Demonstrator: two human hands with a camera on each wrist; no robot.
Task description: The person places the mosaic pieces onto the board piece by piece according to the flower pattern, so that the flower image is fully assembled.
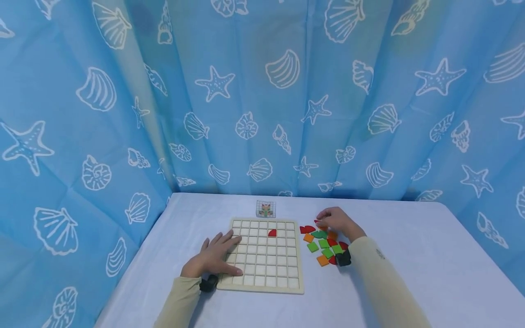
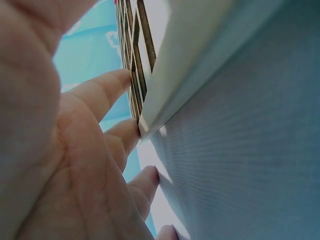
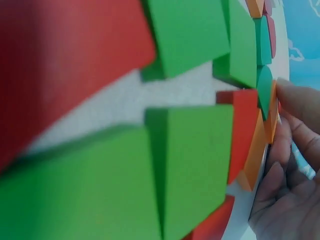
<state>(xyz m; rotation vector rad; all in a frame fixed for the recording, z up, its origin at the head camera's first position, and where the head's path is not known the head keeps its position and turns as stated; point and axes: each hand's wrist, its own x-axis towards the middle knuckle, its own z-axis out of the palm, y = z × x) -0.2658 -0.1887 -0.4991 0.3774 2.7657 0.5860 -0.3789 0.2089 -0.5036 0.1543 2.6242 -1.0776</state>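
On the left part of a cream-coloured wooden grid board [image 1: 301,273] rests my left hand [image 1: 215,255], fingers spread and thumb lying over the lower squares. The left wrist view shows its fingertips [image 2: 120,80] touching the board's edge and grid. One red quarter-round tile [image 1: 272,233] sits in a square near the board's top. My right hand [image 1: 337,221] is at the far side of a loose pile of coloured tiles, pinching a small red tile [image 1: 317,222] that its fingers mostly hide. An orange tile [image 3: 272,117] stands right beside these fingertips in the right wrist view.
Green square tiles [image 1: 313,247], orange squares [image 1: 322,260] and red and dark-green rounded pieces [image 1: 319,234] lie right of the board. A small pattern card [image 1: 265,209] with a coloured figure lies behind it. A blue shell-print curtain [image 1: 246,91] borders the white table [image 1: 410,255].
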